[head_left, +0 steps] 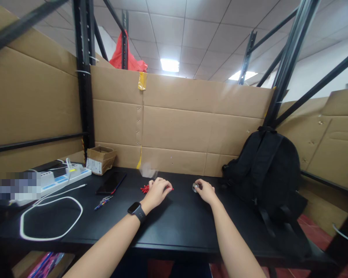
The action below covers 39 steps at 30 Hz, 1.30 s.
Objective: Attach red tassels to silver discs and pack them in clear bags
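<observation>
My left hand [159, 191], with a dark watch on its wrist, is closed in a pinch over the black table. A tiny red tip [173, 189] pokes out at its fingertips; its kind is too small to make out. Behind this hand lies a small pile of red pieces [145, 189], partly hidden by it. Further back sits a clear plastic bag [149, 170]. To the right, my right hand [205, 190] has its fingers closed on a small silvery round thing [195, 187] at the tabletop, partly covered by the fingers.
A black backpack [271, 173] stands at the right. On the left are a phone [111, 183], keys [103, 202], a white cable [50, 237], a power strip [72, 175] and a small cardboard box [101, 159]. Cardboard walls [176, 127] enclose the black table [176, 227].
</observation>
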Motion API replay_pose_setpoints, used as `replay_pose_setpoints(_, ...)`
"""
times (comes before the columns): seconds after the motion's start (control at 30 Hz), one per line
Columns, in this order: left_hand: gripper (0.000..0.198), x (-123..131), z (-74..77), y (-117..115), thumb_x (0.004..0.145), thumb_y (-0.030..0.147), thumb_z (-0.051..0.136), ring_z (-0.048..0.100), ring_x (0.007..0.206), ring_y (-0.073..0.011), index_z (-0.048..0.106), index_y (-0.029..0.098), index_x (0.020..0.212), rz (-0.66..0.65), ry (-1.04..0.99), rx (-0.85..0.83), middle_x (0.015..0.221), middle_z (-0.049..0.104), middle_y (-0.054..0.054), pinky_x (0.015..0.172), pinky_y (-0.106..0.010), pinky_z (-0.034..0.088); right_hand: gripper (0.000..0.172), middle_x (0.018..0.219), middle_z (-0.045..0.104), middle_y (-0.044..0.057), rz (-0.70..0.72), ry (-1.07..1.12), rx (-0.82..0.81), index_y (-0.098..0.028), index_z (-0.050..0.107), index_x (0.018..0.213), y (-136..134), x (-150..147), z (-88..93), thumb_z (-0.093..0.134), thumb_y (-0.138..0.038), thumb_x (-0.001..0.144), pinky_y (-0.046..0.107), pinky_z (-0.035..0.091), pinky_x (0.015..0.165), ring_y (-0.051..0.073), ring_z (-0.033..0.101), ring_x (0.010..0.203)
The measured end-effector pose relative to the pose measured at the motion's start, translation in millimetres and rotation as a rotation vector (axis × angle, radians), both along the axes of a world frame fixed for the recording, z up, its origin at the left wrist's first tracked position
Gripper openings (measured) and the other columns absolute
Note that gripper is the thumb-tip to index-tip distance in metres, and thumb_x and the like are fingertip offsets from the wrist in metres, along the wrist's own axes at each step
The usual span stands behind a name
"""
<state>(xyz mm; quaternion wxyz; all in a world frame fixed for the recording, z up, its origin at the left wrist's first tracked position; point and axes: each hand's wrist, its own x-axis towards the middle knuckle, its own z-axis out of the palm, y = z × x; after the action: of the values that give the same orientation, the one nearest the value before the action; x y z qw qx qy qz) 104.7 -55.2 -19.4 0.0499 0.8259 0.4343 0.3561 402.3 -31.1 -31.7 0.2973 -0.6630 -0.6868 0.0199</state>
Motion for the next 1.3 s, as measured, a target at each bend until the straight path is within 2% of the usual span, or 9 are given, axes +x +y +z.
replay_pose_setpoints(0.1, 0.016, 0, -1.3, 3, 0.095, 0.037, 0.056, 0.054, 0.107, -0.0223, 0.070, 0.029, 0.096, 0.021, -0.027, 0.004, 0.102, 0.071, -0.002, 0.087, -0.038, 0.028, 0.021, 0.100, 0.072, 0.004, 0.090, 0.105, 0.080, -0.026, 0.066, 0.100, -1, -3, 3.4, 0.064, -0.027, 0.079, 0.040, 0.045, 0.087, 0.024, 0.065, 0.100)
replay_pose_setpoints(0.23, 0.015, 0, 0.0, 2, 0.092, 0.038, 0.060, 0.056, 0.107, -0.0234, 0.072, 0.031, 0.098, 0.085, -0.063, -0.013, 0.101, 0.072, -0.002, 0.087, -0.039, 0.029, 0.027, 0.100, 0.073, 0.007, 0.270, 0.409, 0.172, -0.022, 0.064, 0.100, -5, -22, 9.9, 0.068, -0.033, 0.076, 0.037, 0.053, 0.084, 0.022, 0.068, 0.092)
replay_pose_setpoints(0.37, 0.021, 1, 7.7, -4, 0.093, 0.042, 0.056, 0.058, 0.107, -0.0245, 0.073, 0.030, 0.094, 0.102, -0.117, -0.058, 0.103, 0.073, -0.002, 0.089, -0.040, 0.031, 0.043, 0.106, 0.072, 0.010, 0.412, 0.718, 0.144, -0.020, 0.061, 0.105, -14, -59, 18.1, 0.077, -0.038, 0.068, 0.038, 0.057, 0.081, 0.023, 0.070, 0.091)
replay_pose_setpoints(0.5, 0.022, 2, 14.7, -7, 0.094, 0.041, 0.053, 0.059, 0.109, -0.0233, 0.071, 0.030, 0.097, 0.082, -0.203, -0.071, 0.109, 0.073, -0.001, 0.092, -0.039, 0.034, 0.050, 0.114, 0.070, 0.010, 0.590, 0.903, 0.101, -0.022, 0.060, 0.109, -27, -89, 24.0, 0.082, -0.034, 0.066, 0.040, 0.057, 0.089, 0.023, 0.070, 0.098)
replay_pose_setpoints(0.63, 0.020, 3, 16.0, -7, 0.093, 0.041, 0.056, 0.058, 0.110, -0.0237, 0.071, 0.029, 0.098, 0.049, -0.243, -0.072, 0.110, 0.072, -0.002, 0.095, -0.040, 0.036, 0.052, 0.117, 0.069, 0.009, 0.661, 0.950, 0.068, -0.024, 0.060, 0.110, -33, -101, 24.6, 0.083, -0.034, 0.065, 0.041, 0.058, 0.090, 0.024, 0.069, 0.102)
replay_pose_setpoints(0.8, 0.019, 5, 15.1, -7, 0.092, 0.040, 0.058, 0.057, 0.110, -0.0238, 0.071, 0.027, 0.095, 0.039, -0.254, -0.055, 0.110, 0.068, -0.003, 0.091, -0.038, 0.037, 0.053, 0.121, 0.068, 0.010, 0.710, 0.959, 0.047, -0.024, 0.059, 0.110, -35, -104, 23.1, 0.085, -0.033, 0.064, 0.041, 0.058, 0.089, 0.026, 0.068, 0.106)
replay_pose_setpoints(1.3, 0.015, 13, 11.1, -12, 0.094, 0.034, 0.055, 0.050, 0.113, -0.0252, 0.068, 0.025, 0.094, 0.120, -0.177, 0.018, 0.115, 0.061, -0.005, 0.087, -0.039, 0.033, 0.046, 0.119, 0.070, 0.010, 0.705, 0.888, 0.065, -0.022, 0.063, 0.106, -33, -107, 18.5, 0.084, -0.030, 0.067, 0.040, 0.057, 0.089, 0.025, 0.069, 0.106)
